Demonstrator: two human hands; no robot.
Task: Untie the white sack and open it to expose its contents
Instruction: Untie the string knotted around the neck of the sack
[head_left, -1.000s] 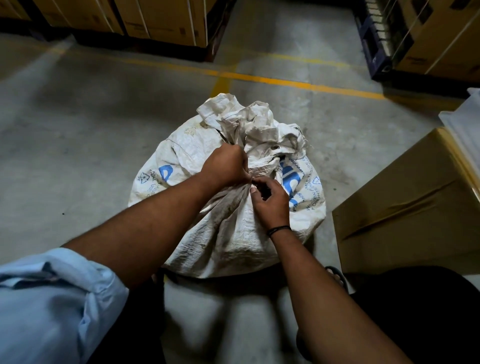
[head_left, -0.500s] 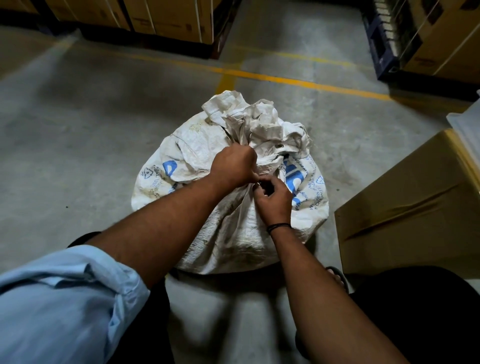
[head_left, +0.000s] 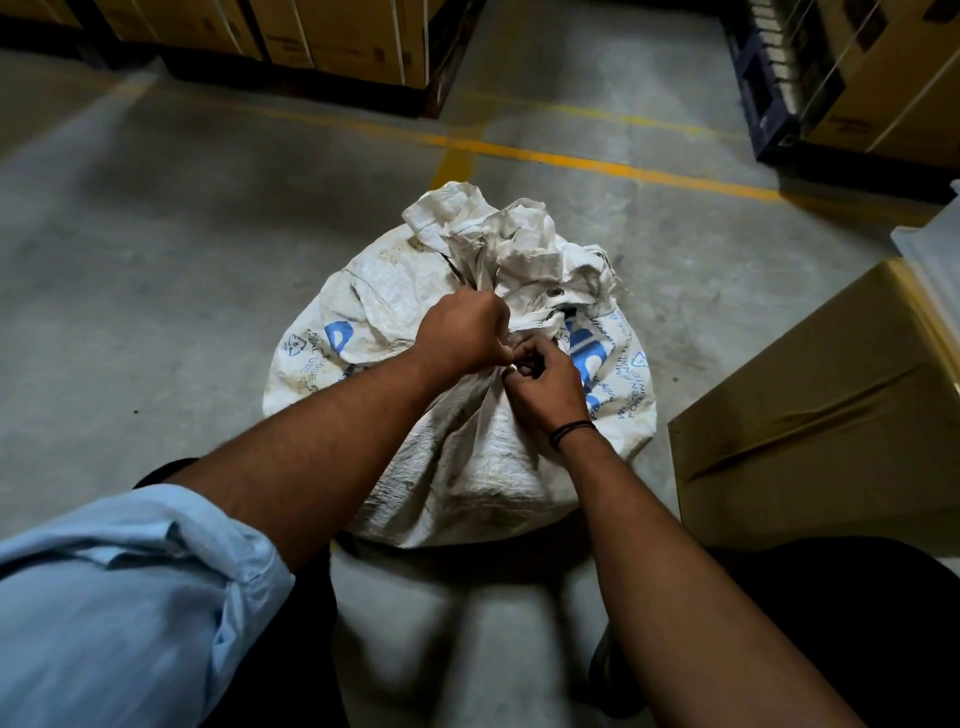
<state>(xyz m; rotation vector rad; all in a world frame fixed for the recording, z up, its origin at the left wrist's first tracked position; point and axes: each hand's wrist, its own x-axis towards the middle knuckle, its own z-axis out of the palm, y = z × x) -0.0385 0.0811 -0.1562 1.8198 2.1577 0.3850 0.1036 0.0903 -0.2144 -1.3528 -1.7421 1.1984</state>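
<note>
- Gripping the white sack (head_left: 467, 467) at its bunched neck (head_left: 540, 325), your left hand (head_left: 462, 332) is closed in a fist round the gathered fabric.
- Your right hand (head_left: 545, 384) sits just beside the left, touching it, with its fingers curled in and pinching at the same cinched spot. What they pinch is too small and too shadowed to tell.
- The sack stands on the concrete floor (head_left: 182, 286) directly in front of you, full and rounded, with blue print on its sides.
- Its mouth is drawn shut. The loose top fabric (head_left: 509, 244) stands crumpled above your hands, and nothing inside shows.
- A black wristband (head_left: 571, 430) circles your right wrist, and a light blue sleeve (head_left: 114, 597) is rolled up on your left arm.
- A brown cardboard box (head_left: 831, 405) sits near the sack on your right, apart from it.
- A yellow line (head_left: 597, 163) crosses the floor beyond the sack, with stacked cartons (head_left: 337, 41) behind it.
</note>
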